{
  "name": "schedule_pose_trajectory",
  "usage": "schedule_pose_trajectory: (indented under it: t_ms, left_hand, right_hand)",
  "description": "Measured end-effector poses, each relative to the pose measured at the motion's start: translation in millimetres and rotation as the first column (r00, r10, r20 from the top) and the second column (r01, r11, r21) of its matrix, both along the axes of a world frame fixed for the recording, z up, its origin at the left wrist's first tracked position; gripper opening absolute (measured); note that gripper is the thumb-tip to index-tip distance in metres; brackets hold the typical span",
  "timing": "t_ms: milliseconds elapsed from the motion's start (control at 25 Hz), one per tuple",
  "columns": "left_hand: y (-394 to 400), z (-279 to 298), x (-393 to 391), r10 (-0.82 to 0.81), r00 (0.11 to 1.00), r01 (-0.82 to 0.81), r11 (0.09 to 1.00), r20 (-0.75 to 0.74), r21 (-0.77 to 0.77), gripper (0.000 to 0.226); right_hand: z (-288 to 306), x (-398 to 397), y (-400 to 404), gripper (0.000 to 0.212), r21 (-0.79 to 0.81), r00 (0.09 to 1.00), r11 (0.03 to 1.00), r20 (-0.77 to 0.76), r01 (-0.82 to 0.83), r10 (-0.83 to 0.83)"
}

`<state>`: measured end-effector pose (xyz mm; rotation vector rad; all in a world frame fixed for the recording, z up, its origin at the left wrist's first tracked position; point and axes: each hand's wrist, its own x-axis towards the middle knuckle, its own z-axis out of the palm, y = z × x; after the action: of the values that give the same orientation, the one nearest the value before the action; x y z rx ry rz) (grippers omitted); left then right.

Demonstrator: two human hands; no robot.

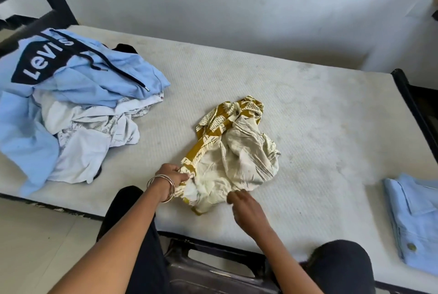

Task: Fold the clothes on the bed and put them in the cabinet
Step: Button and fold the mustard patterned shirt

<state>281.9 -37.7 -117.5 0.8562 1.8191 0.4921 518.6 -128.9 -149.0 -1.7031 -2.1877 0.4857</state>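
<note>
The crumpled mustard-and-cream printed shirt point(233, 149) lies mid-mattress point(320, 113), its long axis running from the near edge away toward the wall. The left hand point(174, 176) has fingers clamped on its near-left corner; the right hand point(244, 203) touches its near hem, fingers loosely curled, grip unclear.

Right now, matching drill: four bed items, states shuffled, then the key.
1. light blue hoodie with dark logo panel
2. mustard-and-cream patterned shirt
3. light blue buttoned shirt
4. pale white printed garment

A. folded at the mattress's right edge
B. crumpled, gripped by the left hand
C. top of the left pile
D. under the hoodie

Pairs: 1-C, 2-B, 3-A, 4-D
</note>
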Motion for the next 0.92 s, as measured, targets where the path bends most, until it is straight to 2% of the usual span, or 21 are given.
schedule_pose_trajectory:
  t_ms: [40, 80, 120, 200, 240, 320, 360, 400, 520, 600, 640, 680, 720, 760, 800, 840, 880, 920]
  left_hand:
    - [-5, -4, 0, -0.004, 1.0, 0.004, 1.0, -0.026, -0.003, 0.031]
    - [-9, -3, 0, 0.024, 0.999, -0.023, 1.0, -0.026, 0.019, 0.03]
    - [-10, 1, -1, 0.076, 0.997, -0.075, 0.997, -0.024, 0.035, 0.026]
    - [-10, 8, -3, 0.16, 0.987, -0.157, 0.985, -0.026, 0.077, 0.012]
    - [-8, 10, -4, 0.185, 0.982, -0.183, 0.978, -0.022, 0.096, 0.012]
    - [-3, 12, -1, 0.255, 0.966, -0.257, 0.961, 0.033, 0.105, 0.022]
    - [-2, 12, 4, 0.282, 0.955, -0.29, 0.953, 0.092, 0.09, 0.022]
    - [0, 11, 9, 0.303, 0.94, -0.318, 0.944, 0.153, 0.083, 0.02]
    - [8, 20, 22, 0.348, 0.891, -0.386, 0.919, 0.293, 0.082, 0.015]
    - [15, 21, 20, 0.401, 0.852, -0.456, 0.885, 0.337, 0.098, 0.016]
    - [19, 20, 18, 0.429, 0.833, -0.486, 0.869, 0.348, 0.09, 0.02]
    - [22, 17, 15, 0.451, 0.822, -0.503, 0.862, 0.348, 0.07, 0.024]
    - [23, 12, 14, 0.473, 0.811, -0.515, 0.856, 0.345, 0.039, 0.028]
    - [23, 8, 13, 0.488, 0.804, -0.519, 0.855, 0.341, 0.001, 0.031]
    - [22, 5, 14, 0.499, 0.801, -0.521, 0.853, 0.331, -0.025, 0.033]
    - [20, 2, 15, 0.506, 0.802, -0.522, 0.852, 0.319, -0.04, 0.035]
    - [18, 0, 17, 0.506, 0.807, -0.518, 0.854, 0.305, -0.045, 0.035]
    - [15, 0, 18, 0.496, 0.815, -0.508, 0.86, 0.298, -0.043, 0.035]
  right_hand:
    - [-9, 11, 0, 0.031, -0.01, 0.984, 0.985, -0.049, 0.172, -0.172]
    - [-9, 22, 12, 0.032, -0.036, 0.906, 0.913, -0.119, 0.406, -0.407]
    - [-6, 33, 25, 0.031, -0.085, 0.801, 0.818, -0.171, 0.568, -0.574]
    - [1, 54, 55, 0.036, -0.234, 0.603, 0.65, -0.246, 0.723, -0.759]
    - [0, 63, 72, 0.043, -0.36, 0.476, 0.552, -0.282, 0.752, -0.833]
    - [-5, 71, 96, 0.058, -0.639, 0.124, 0.313, -0.323, 0.703, -0.938]
    - [-8, 72, 100, 0.064, -0.752, -0.014, 0.221, -0.292, 0.621, -0.956]
    - [-10, 71, 102, 0.064, -0.831, -0.101, 0.17, -0.261, 0.529, -0.96]
    - [-12, 65, 114, 0.047, -0.88, -0.14, 0.174, -0.259, 0.442, -0.956]
    - [-3, 56, 121, 0.041, -0.822, -0.16, 0.184, -0.314, 0.538, -0.936]
    - [6, 49, 120, 0.033, -0.741, -0.151, 0.201, -0.379, 0.64, -0.913]
    - [15, 42, 114, 0.026, -0.576, -0.048, 0.289, -0.499, 0.765, -0.866]
    - [24, 36, 102, 0.023, -0.299, 0.223, 0.46, -0.582, 0.836, -0.782]
    - [31, 31, 84, 0.026, 0.026, 0.57, 0.655, -0.519, 0.755, -0.636]
    - [32, 28, 65, 0.034, 0.263, 0.85, 0.819, -0.3, 0.509, -0.433]
    - [24, 28, 46, 0.042, 0.277, 0.975, 0.935, -0.051, 0.221, -0.215]
    - [17, 28, 28, 0.048, 0.077, 0.986, 0.997, 0.166, 0.007, -0.02]
    - [8, 29, 13, 0.051, -0.22, 0.96, 0.973, 0.252, -0.064, 0.121]
